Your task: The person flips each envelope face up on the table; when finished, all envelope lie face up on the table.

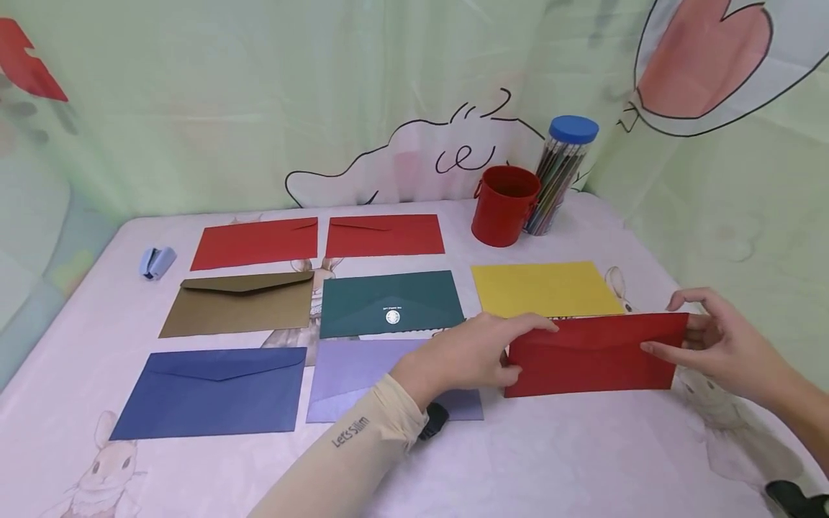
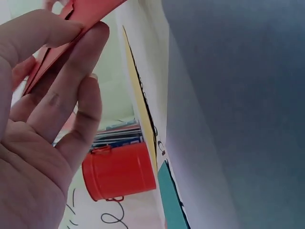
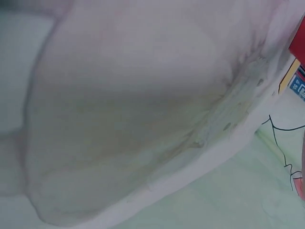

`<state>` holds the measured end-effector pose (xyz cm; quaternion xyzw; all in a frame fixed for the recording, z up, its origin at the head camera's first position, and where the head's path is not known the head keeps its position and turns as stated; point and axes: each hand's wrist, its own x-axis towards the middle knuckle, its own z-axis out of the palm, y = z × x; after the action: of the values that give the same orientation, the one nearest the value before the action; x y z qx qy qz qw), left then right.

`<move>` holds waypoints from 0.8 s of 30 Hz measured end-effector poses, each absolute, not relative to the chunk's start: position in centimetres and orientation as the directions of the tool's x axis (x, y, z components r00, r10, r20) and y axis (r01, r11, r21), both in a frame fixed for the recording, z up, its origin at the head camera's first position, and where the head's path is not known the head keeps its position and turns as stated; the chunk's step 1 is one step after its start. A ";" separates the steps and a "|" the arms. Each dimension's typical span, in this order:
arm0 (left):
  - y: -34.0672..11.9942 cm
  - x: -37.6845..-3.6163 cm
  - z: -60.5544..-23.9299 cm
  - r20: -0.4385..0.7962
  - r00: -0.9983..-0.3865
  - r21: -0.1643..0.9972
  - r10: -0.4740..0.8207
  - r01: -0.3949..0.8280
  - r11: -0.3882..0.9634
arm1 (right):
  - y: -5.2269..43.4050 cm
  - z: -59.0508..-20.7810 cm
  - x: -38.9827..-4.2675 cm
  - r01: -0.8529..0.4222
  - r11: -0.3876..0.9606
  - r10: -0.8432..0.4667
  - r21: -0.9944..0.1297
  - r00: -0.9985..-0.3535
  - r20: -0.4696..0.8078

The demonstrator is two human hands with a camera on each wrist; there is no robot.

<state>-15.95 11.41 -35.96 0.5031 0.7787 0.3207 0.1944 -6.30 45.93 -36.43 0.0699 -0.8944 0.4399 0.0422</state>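
A red envelope [image 1: 596,354] is held up by both ends just above the table at the front right. My left hand [image 1: 482,352] pinches its left end between thumb and fingers; the left wrist view shows the fingers [image 2: 71,81] on the red envelope [image 2: 71,19]. My right hand [image 1: 706,338] pinches the right end. Behind it lies a yellow envelope [image 1: 544,288]. The right wrist view shows mostly the tablecloth [image 3: 143,95].
Several envelopes lie in rows on the table: two red [image 1: 259,242] [image 1: 385,234], a brown [image 1: 241,304], a dark green [image 1: 391,304], a blue [image 1: 210,392], a lilac [image 1: 363,374]. A red tin bucket [image 1: 504,205], a pencil jar [image 1: 560,173], a small blue stapler [image 1: 156,262] stand behind.
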 end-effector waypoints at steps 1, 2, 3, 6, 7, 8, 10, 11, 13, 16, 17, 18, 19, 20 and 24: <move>11.4 -15.9 -36.0 0.006 -0.430 0.715 0.903 0.633 0.297 | 46.0 -36.5 -6.3 -0.161 0.598 -0.095 -0.785 -0.987 0.130; 11.5 -15.9 -36.1 -0.005 -0.438 0.735 0.899 0.608 0.300 | 46.0 -36.6 -6.3 -0.162 0.596 -0.099 -0.786 -0.987 0.128; 11.5 -15.9 -36.2 -0.016 -0.447 0.746 0.894 0.590 0.308 | 46.0 -36.6 -6.3 -0.161 0.597 -0.099 -0.786 -0.987 0.127; 11.5 -15.9 -36.4 -0.053 -0.473 0.756 0.880 0.557 0.345 | 46.0 -36.8 -6.3 -0.152 0.622 -0.093 -0.769 -0.988 0.120; 11.5 -15.9 -36.4 -0.069 -0.481 0.744 0.874 0.559 0.366 | 46.0 -36.9 -6.3 -0.150 0.636 -0.091 -0.757 -0.989 0.120; 11.5 -15.9 -36.5 -0.075 -0.489 0.723 0.869 0.574 0.385 | 45.9 -37.0 -6.4 -0.143 0.651 -0.086 -0.745 -0.990 0.115; 11.4 -15.9 -36.6 -0.069 -0.501 0.663 0.863 0.623 0.414 | 45.9 -37.3 -6.4 -0.136 0.684 -0.082 -0.716 -0.991 0.109; 11.4 -15.9 -36.7 -0.059 -0.505 0.629 0.861 0.651 0.425 | 45.8 -37.3 -6.4 -0.129 0.700 -0.079 -0.703 -0.991 0.104; 11.3 -16.0 -36.9 -0.033 -0.512 0.554 0.858 0.705 0.442 | 45.8 -37.5 -6.4 -0.130 0.732 -0.079 -0.669 -0.991 0.107; 11.3 -16.0 -37.1 -0.009 -0.522 0.472 0.853 0.750 0.464 | 45.8 -37.5 -6.5 -0.115 0.791 -0.069 -0.602 -0.993 0.099; 11.2 -16.0 -37.1 -0.012 -0.526 0.452 0.850 0.756 0.474 | 45.8 -37.5 -6.5 -0.110 0.808 -0.069 -0.579 -0.993 0.092; 11.2 -15.9 -37.2 -0.019 -0.529 0.433 0.848 0.760 0.484 | 45.7 -37.5 -6.6 -0.105 0.825 -0.071 -0.555 -0.994 0.082; 11.2 -15.9 -37.2 -0.029 -0.531 0.419 0.847 0.763 0.493 | 45.7 -37.5 -6.7 -0.102 0.839 -0.076 -0.534 -0.995 0.072; 11.2 -15.9 -37.2 -0.041 -0.533 0.403 0.845 0.765 0.502 | 45.6 -37.5 -6.7 -0.099 0.849 -0.080 -0.519 -0.995 0.060; 11.3 -15.6 -37.2 -0.080 -0.535 0.361 0.841 0.771 0.525 | 45.5 -37.5 -6.9 -0.066 0.873 -0.085 -0.484 -0.996 -0.019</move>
<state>-15.64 11.28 -37.15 0.4664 0.8644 0.1422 0.1232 -6.91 45.48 -37.54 0.0391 -0.9675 0.2492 -0.0197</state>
